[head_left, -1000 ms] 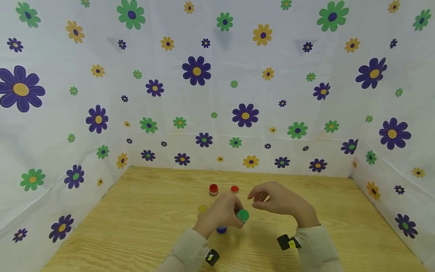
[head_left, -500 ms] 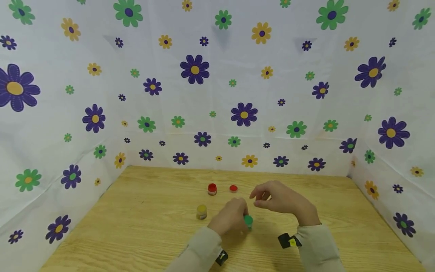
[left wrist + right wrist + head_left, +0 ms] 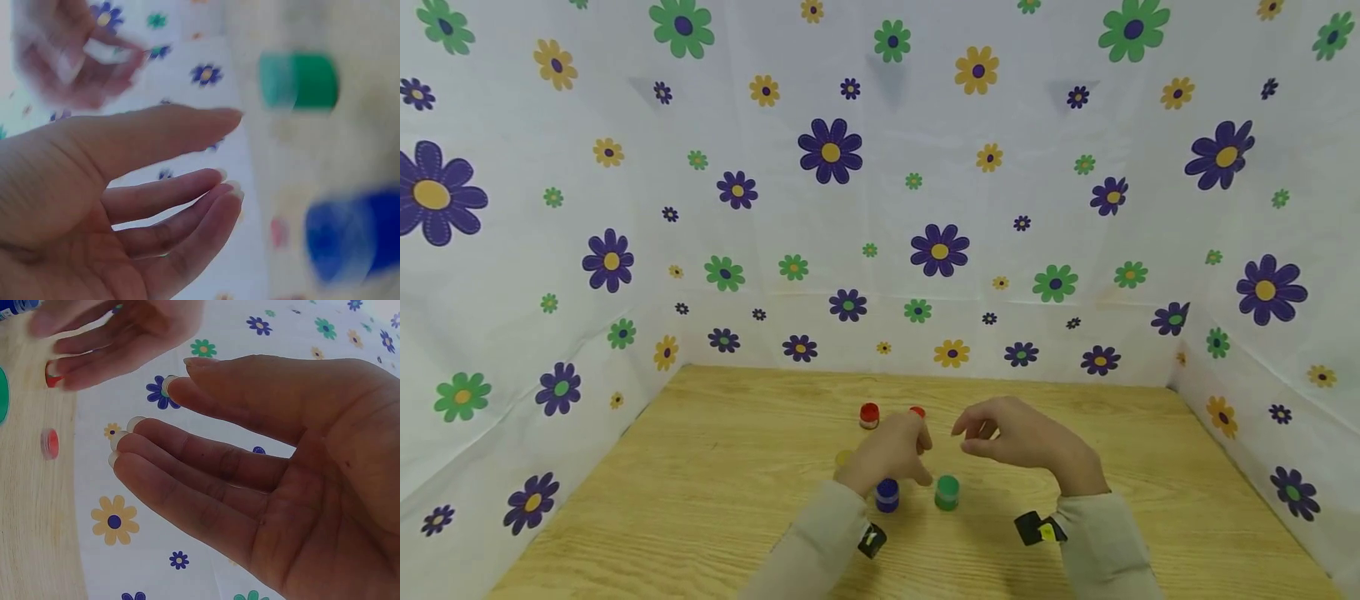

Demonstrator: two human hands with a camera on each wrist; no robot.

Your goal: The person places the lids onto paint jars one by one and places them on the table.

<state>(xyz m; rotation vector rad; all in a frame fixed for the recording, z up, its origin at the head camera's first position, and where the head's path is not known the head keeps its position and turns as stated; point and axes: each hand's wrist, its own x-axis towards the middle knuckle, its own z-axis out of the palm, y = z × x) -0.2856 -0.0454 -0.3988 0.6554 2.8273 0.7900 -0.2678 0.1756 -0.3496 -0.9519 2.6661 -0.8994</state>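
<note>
My left hand (image 3: 891,450) hovers over the table with nothing in it, thumb and fingers apart. A small green jar (image 3: 947,492) stands upright just to its right, and a blue jar (image 3: 887,495) stands below the palm. In the left wrist view, the green jar (image 3: 300,81) and the blue jar (image 3: 353,236) lie beyond the fingertips. Beyond the left hand are a red jar (image 3: 869,416) and a flat round red lid (image 3: 917,412), partly covered by the fingers. A yellow jar (image 3: 843,457) is mostly hidden behind the hand. My right hand (image 3: 1022,437) hangs loosely bent, holding nothing.
The wooden table (image 3: 737,467) carries the jars near its middle. White cloth with printed flowers (image 3: 940,250) encloses its back and both sides. Each wrist wears a small black device, such as the right one (image 3: 1040,528).
My left hand held the green jar, stood it on the table right of the blue jar, let go and drew back leftward and away. The right hand has barely moved.
</note>
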